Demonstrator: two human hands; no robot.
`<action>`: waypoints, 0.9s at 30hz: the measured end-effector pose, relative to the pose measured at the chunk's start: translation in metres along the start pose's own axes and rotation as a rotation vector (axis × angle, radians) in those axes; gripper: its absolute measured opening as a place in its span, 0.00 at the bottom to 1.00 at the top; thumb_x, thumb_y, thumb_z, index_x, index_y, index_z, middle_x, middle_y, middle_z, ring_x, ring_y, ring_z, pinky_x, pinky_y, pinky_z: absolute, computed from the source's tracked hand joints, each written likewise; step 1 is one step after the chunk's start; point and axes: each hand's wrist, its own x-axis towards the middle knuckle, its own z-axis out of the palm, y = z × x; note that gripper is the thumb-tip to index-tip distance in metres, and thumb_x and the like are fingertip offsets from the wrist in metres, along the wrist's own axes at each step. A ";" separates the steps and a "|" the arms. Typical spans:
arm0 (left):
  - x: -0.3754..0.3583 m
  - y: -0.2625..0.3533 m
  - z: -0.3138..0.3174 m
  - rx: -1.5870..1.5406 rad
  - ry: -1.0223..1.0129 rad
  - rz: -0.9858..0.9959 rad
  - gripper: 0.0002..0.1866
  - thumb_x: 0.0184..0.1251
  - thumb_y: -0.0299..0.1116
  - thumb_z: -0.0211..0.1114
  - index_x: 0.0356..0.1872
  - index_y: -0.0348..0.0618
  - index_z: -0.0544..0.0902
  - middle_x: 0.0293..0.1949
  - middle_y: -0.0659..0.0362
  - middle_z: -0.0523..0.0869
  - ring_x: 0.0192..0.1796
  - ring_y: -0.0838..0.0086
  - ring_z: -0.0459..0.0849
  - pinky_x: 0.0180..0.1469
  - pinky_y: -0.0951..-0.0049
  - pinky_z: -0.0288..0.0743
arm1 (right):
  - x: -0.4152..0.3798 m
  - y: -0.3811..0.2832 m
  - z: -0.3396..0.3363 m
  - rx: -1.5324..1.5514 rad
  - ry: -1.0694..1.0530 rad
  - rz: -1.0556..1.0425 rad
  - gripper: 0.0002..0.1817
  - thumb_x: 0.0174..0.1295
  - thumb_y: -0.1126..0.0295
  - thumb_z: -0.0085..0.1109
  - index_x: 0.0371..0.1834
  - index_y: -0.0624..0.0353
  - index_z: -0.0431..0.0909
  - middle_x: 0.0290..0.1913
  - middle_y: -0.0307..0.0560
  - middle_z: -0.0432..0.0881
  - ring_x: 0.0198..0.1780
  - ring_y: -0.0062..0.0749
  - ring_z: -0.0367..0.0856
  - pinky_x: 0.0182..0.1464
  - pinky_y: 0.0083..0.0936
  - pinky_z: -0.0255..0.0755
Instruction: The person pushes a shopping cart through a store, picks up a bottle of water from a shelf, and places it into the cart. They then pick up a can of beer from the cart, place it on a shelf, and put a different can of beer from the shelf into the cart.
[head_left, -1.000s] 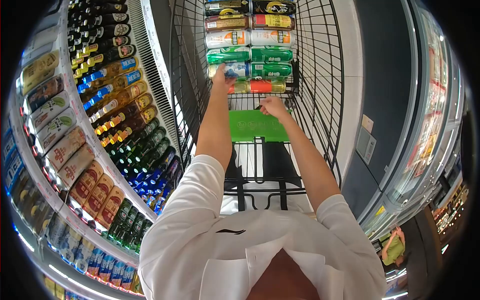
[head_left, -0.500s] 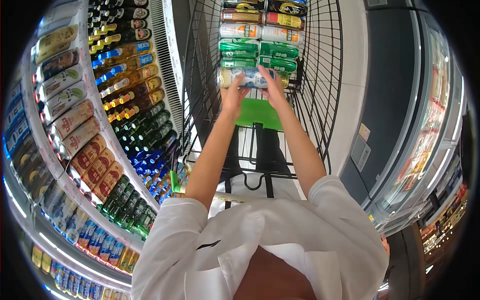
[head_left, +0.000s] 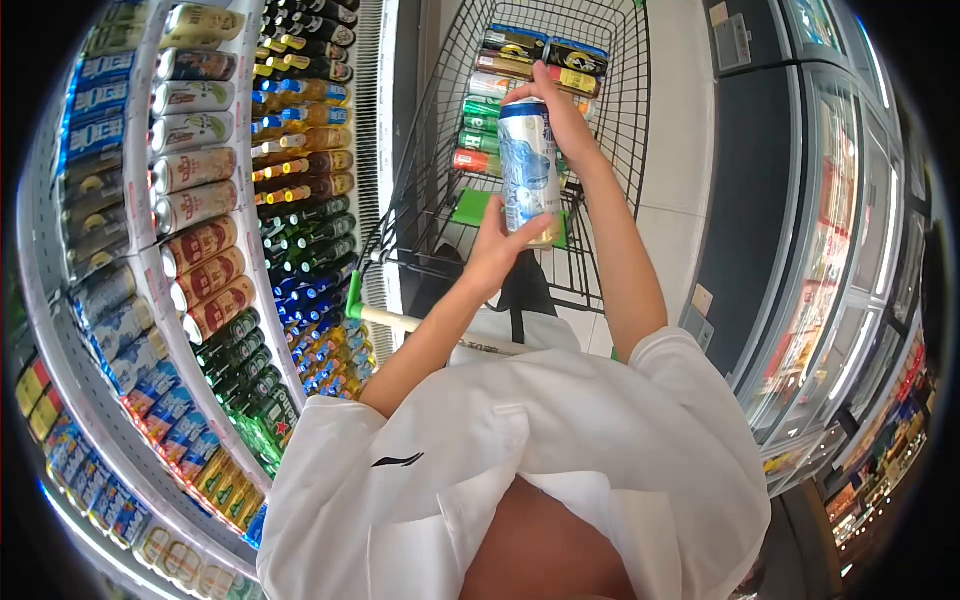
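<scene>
A tall blue-and-white drink can (head_left: 530,165) is held between my two hands above the cart, its length running away from me. My left hand (head_left: 503,248) grips the near, gold-coloured end, thumb along the side. My right hand (head_left: 562,118) is closed around the far, blue-rimmed end. Behind the can, the wire shopping cart (head_left: 625,160) holds rows of cans lying on their sides: black cans (head_left: 575,57) farthest, then white-and-orange ones, green cans (head_left: 480,125) and a red-orange can (head_left: 476,162) nearest. My right hand and the can hide part of these rows.
Shelves of bottles (head_left: 315,140) and cans (head_left: 195,170) line the left side. A green flap (head_left: 480,209) is at the cart's near end, with the handle (head_left: 390,318) close to my body. Glass-fronted coolers (head_left: 820,240) stand along the right, beyond pale floor tiles (head_left: 672,165).
Both hands have raised the blue-and-white can from the near end of the rows towards me and turned it from crosswise to lengthwise. A red-orange can now shows. The view has shifted.
</scene>
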 end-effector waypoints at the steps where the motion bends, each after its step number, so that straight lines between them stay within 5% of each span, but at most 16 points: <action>1: -0.001 0.002 0.003 0.145 0.059 0.045 0.35 0.65 0.39 0.72 0.66 0.37 0.63 0.55 0.49 0.81 0.50 0.65 0.85 0.50 0.62 0.84 | -0.004 -0.009 0.012 -0.021 0.010 0.033 0.34 0.70 0.35 0.48 0.42 0.59 0.85 0.40 0.43 0.86 0.38 0.23 0.84 0.40 0.21 0.76; 6: -0.035 0.050 -0.012 0.787 0.384 0.194 0.41 0.56 0.45 0.78 0.63 0.33 0.67 0.50 0.49 0.83 0.46 0.66 0.85 0.48 0.65 0.80 | -0.033 -0.033 0.074 -0.518 0.086 -0.197 0.27 0.59 0.49 0.71 0.52 0.60 0.80 0.41 0.44 0.86 0.38 0.25 0.86 0.42 0.24 0.80; 8: -0.048 0.058 -0.038 0.816 0.426 0.388 0.41 0.53 0.48 0.80 0.60 0.29 0.70 0.48 0.49 0.84 0.46 0.65 0.85 0.47 0.65 0.79 | -0.037 -0.036 0.094 -0.045 -0.044 -0.178 0.29 0.59 0.52 0.71 0.54 0.63 0.77 0.40 0.46 0.85 0.39 0.26 0.86 0.41 0.25 0.82; 10: -0.063 0.078 -0.064 0.181 0.049 0.154 0.36 0.60 0.42 0.75 0.63 0.31 0.71 0.52 0.48 0.83 0.52 0.64 0.85 0.57 0.66 0.77 | -0.047 -0.041 0.123 0.176 -0.098 -0.095 0.31 0.62 0.48 0.65 0.56 0.65 0.75 0.39 0.50 0.84 0.37 0.28 0.85 0.40 0.25 0.83; 12: -0.074 0.093 -0.094 -0.535 -0.395 -0.079 0.33 0.64 0.40 0.71 0.65 0.33 0.70 0.55 0.48 0.83 0.55 0.58 0.84 0.64 0.62 0.76 | -0.047 -0.038 0.157 0.747 -0.344 -0.077 0.35 0.65 0.42 0.56 0.59 0.65 0.72 0.41 0.52 0.83 0.34 0.29 0.84 0.35 0.23 0.82; 14: -0.087 0.100 -0.121 -0.657 -0.497 -0.041 0.32 0.67 0.40 0.67 0.66 0.33 0.69 0.57 0.47 0.82 0.56 0.53 0.84 0.65 0.57 0.77 | -0.040 -0.038 0.196 0.868 -0.392 -0.158 0.41 0.66 0.34 0.49 0.61 0.65 0.71 0.43 0.53 0.82 0.31 0.30 0.82 0.32 0.22 0.81; 16: -0.105 0.117 -0.147 -0.362 -0.359 0.033 0.32 0.65 0.38 0.69 0.66 0.34 0.68 0.57 0.48 0.81 0.57 0.56 0.84 0.63 0.57 0.78 | -0.043 -0.051 0.227 0.872 -0.443 -0.165 0.45 0.65 0.30 0.47 0.64 0.66 0.69 0.44 0.53 0.82 0.33 0.32 0.83 0.34 0.22 0.81; 18: -0.122 0.130 -0.161 0.296 0.098 0.295 0.41 0.55 0.37 0.78 0.66 0.33 0.64 0.53 0.47 0.82 0.53 0.64 0.85 0.55 0.65 0.79 | -0.041 -0.068 0.249 0.690 -0.486 -0.196 0.43 0.66 0.33 0.51 0.65 0.64 0.69 0.44 0.53 0.83 0.35 0.32 0.84 0.40 0.24 0.82; 20: -0.136 0.132 -0.187 0.636 0.341 0.518 0.45 0.52 0.42 0.80 0.65 0.32 0.63 0.52 0.46 0.82 0.52 0.64 0.84 0.54 0.66 0.77 | -0.039 -0.079 0.280 0.276 -0.306 -0.334 0.34 0.68 0.42 0.59 0.62 0.63 0.73 0.44 0.51 0.84 0.37 0.29 0.85 0.42 0.24 0.82; 21: -0.147 0.135 -0.198 0.628 0.355 0.531 0.45 0.52 0.42 0.80 0.65 0.32 0.63 0.52 0.46 0.82 0.52 0.64 0.84 0.54 0.66 0.77 | -0.034 -0.082 0.295 0.164 -0.256 -0.336 0.27 0.67 0.51 0.65 0.58 0.62 0.76 0.43 0.48 0.84 0.39 0.26 0.84 0.43 0.23 0.81; 27: -0.195 0.157 -0.259 0.447 0.397 0.485 0.45 0.53 0.42 0.80 0.66 0.34 0.63 0.54 0.48 0.80 0.55 0.66 0.82 0.58 0.66 0.75 | -0.040 -0.110 0.389 -0.085 -0.294 -0.322 0.29 0.59 0.52 0.73 0.55 0.63 0.78 0.44 0.44 0.83 0.43 0.25 0.83 0.47 0.23 0.77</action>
